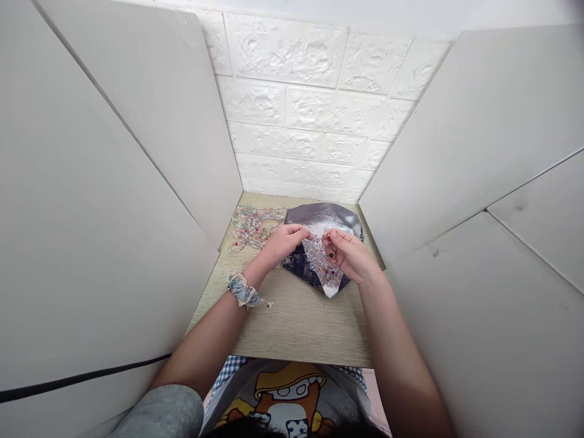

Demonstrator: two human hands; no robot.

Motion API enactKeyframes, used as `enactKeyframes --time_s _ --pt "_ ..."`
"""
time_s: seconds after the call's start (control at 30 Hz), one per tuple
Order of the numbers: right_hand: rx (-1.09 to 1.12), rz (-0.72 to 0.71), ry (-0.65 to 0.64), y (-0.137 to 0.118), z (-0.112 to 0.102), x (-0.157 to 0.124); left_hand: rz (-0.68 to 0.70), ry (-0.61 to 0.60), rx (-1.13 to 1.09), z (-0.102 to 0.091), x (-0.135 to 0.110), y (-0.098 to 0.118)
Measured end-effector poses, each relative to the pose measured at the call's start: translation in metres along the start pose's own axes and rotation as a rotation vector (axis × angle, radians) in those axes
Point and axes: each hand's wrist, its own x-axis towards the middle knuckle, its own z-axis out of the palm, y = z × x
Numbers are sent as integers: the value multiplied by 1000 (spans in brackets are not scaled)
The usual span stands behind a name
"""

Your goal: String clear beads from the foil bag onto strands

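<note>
Left hand [294,236] and right hand [344,248] face each other above an open bag [320,213], each with thumb and fingertips drawn together in a pinch; whatever may sit between them is too small to tell. The bag lies on the pale, wood-grained counter [305,331], toward the white brick-patterned wall [296,112]. Its inside is shiny silver, bright and slightly creased where the far side stands up, and its outside is dark blue with a paler pattern. The near edge comes to a silvery point toward the person.

Loose beads [329,272] are heaped in the bag, spilling in a glittering band toward that point. Most look clear, whitish or pale pink, with dots of red, magenta and yellow among them; single shapes are blurred.

Just left of the bag, bead strands [255,228] lie in a loose tangle of loops, mixing clear, pink, pale green and red. A ruffled light-blue scrunchie [244,290] with cream, lacy edges circles the left wrist.
</note>
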Motion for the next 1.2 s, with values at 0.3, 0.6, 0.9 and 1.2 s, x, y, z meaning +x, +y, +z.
enactKeyframes --time_s 0.3,0.6,0.9,1.2 --pt "55 -52 96 1 4 2 22 -46 14 1 -3 4" --pt "141 -6 91 6 9 4 95 -96 4 2 -4 2" --pt "141 -15 99 9 9 6 81 -129 12 2 -5 3" --pt "38 -20 113 10 11 6 99 -173 -22 3 1 -11"
